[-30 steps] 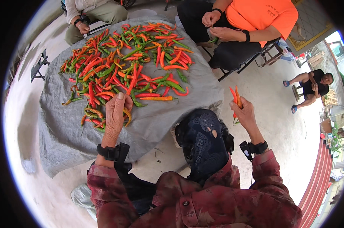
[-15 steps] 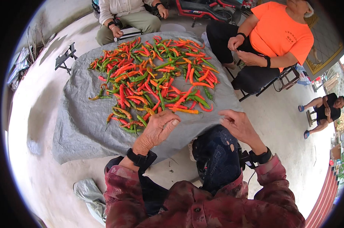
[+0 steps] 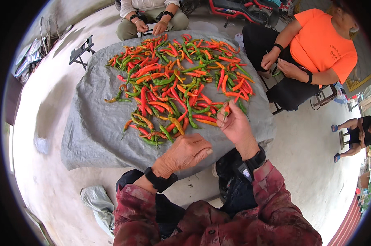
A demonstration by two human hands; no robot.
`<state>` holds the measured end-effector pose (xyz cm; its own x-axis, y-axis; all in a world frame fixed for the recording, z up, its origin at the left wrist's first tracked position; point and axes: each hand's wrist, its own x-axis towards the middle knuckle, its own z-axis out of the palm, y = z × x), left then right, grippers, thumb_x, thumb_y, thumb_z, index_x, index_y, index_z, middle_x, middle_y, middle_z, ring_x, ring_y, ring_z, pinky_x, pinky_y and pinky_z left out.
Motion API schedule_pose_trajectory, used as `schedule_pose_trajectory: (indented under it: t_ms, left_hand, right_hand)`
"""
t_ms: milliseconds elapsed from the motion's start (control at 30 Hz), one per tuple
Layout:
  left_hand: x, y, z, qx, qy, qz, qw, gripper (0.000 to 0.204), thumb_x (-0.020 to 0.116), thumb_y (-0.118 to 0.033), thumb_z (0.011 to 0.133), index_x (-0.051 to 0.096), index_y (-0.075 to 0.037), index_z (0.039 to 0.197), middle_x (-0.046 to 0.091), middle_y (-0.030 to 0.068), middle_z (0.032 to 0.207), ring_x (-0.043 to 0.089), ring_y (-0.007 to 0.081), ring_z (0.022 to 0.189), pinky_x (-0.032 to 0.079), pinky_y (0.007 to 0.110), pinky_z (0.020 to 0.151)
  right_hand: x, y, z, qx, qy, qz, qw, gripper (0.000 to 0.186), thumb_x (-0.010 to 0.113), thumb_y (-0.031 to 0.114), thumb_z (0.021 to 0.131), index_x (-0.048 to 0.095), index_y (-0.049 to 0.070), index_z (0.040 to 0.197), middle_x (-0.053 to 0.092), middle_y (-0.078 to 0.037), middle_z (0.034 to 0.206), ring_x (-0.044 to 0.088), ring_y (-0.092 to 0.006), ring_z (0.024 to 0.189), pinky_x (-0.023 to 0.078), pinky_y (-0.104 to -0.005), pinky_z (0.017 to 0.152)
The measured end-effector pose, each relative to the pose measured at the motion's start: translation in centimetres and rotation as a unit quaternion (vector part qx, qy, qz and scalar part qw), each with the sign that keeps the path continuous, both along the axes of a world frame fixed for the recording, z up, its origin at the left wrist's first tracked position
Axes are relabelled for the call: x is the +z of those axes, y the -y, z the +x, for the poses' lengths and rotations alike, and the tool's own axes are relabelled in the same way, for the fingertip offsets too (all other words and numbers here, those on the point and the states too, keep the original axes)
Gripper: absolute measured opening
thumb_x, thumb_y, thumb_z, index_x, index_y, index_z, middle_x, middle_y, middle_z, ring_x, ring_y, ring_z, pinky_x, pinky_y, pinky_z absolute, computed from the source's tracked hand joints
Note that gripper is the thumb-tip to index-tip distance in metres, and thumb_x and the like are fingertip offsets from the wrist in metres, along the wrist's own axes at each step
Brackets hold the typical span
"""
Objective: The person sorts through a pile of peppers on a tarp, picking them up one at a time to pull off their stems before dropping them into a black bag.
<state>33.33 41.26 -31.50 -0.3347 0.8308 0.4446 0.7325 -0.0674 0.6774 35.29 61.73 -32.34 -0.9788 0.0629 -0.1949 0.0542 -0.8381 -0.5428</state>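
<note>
A mound of long chilli peppers [image 3: 169, 78] in red, orange, green and yellow lies spread on a wrinkled grey sheet [image 3: 87, 127] covering a low table. My right hand [image 3: 234, 125], palm partly up, is at the right front of the mound, thumb and fingers closed on a small red pepper [image 3: 227, 110] with a green stem end. My left hand [image 3: 187, 149] is just left of and below it, over the sheet near the front edge, back up and fingers curled together. What those fingers hold, if anything, is hidden.
Two people [image 3: 318, 47] [image 3: 150, 18] sit round the table with their hands before them. Another person [image 3: 361, 133] sits on a stool at right. A folding stool [image 3: 82, 51] stands at left, a grey bundle [image 3: 96, 203] lies at lower left, red-and-black vehicles [image 3: 230, 12] stand behind.
My right hand has moved from low at the right onto the pile's edge and now grips a small red pepper. My left hand has come away from the peppers toward my right hand. The view has shifted.
</note>
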Motion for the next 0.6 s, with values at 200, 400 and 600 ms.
schedule_pose_trajectory:
  t_ms: [200, 400, 600]
  left_hand:
    - [-1.3, -1.2, -2.3, 0.206, -0.093, -0.055, 0.972, 0.014, 0.062, -0.007, 0.074, 0.059, -0.004, 0.087, 0.053, 0.0108, 0.075, 0.054, 0.0295, 0.072, 0.046, 0.037, 0.064]
    - [-3.1, -2.7, -2.7, 0.248, -0.269, -0.204, 0.908, 0.021, 0.066, -0.012, 0.068, 0.06, -0.01, 0.088, 0.048, 0.0081, 0.08, 0.05, 0.0256, 0.082, 0.044, 0.035, 0.072]
    - [-2.5, -2.7, -3.1, 0.233, -0.213, -0.173, 0.933, 0.018, 0.066, -0.014, 0.069, 0.059, -0.01, 0.085, 0.05, 0.0069, 0.078, 0.051, 0.0259, 0.082, 0.044, 0.036, 0.07]
  right_hand:
    - [0.4, -0.4, 1.0, -0.018, -0.002, 0.004, 1.0, 0.025, 0.049, 0.031, 0.092, 0.052, 0.009, 0.08, 0.05, -0.001, 0.064, 0.046, -0.0132, 0.056, 0.037, -0.0266, 0.05]
    - [1.1, 0.9, 1.2, -0.004, 0.03, 0.089, 0.996, 0.025, 0.052, 0.031, 0.091, 0.056, 0.007, 0.092, 0.05, 0.0, 0.062, 0.047, -0.0099, 0.053, 0.037, -0.0243, 0.047]
    - [0.7, 0.4, 0.7, -0.004, 0.01, 0.1, 0.995, 0.023, 0.052, 0.029, 0.091, 0.055, 0.006, 0.094, 0.051, 0.0, 0.065, 0.047, -0.0102, 0.053, 0.039, -0.0246, 0.048]
